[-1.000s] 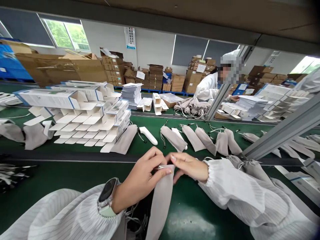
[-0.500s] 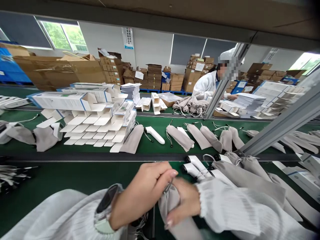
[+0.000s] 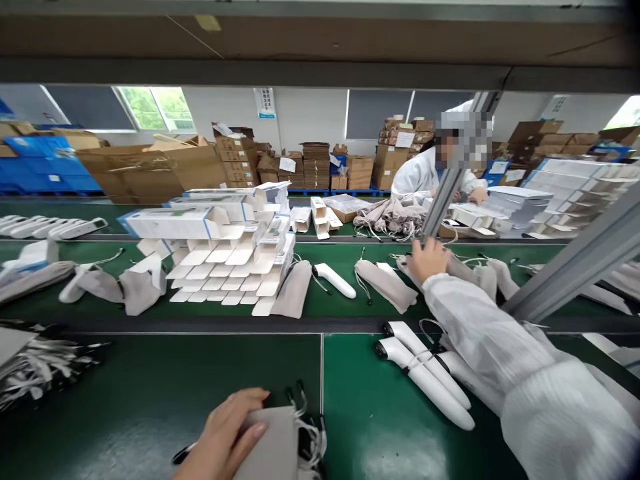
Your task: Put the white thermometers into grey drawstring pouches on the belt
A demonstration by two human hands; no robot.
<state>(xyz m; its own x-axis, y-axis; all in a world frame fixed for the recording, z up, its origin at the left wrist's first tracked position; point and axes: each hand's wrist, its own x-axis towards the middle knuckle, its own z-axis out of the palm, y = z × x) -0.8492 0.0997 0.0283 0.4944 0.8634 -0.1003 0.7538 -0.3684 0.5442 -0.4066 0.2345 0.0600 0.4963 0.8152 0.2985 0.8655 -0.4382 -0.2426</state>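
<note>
At the near belt's front edge, my left hand (image 3: pixel 227 427) grips a flat grey drawstring pouch (image 3: pixel 273 443), thumb on top. White cords with black toggles bunch at the pouch's right end. My right hand (image 3: pixel 429 259) reaches across to the far belt, palm down with fingers apart, over grey pouches lying there; its palm side is hidden. Left of it lies another filled grey pouch (image 3: pixel 385 283) with a white end showing. Two white handheld devices with black tips (image 3: pixel 435 393) rest below my right sleeve.
Stacked open white cartons (image 3: pixel 220 260) stand on the far belt, beside a lone white device (image 3: pixel 335 280). Corded pouches (image 3: pixel 40 367) pile at the left. A slanted metal post (image 3: pixel 565 260) rises at the right. Behind it a co-worker (image 3: pixel 420 173) handles papers.
My hands have parted. The right one has let go of the pouch's neck and stretched forward to the far belt. My left hand has moved down and left, onto a flat pouch.
</note>
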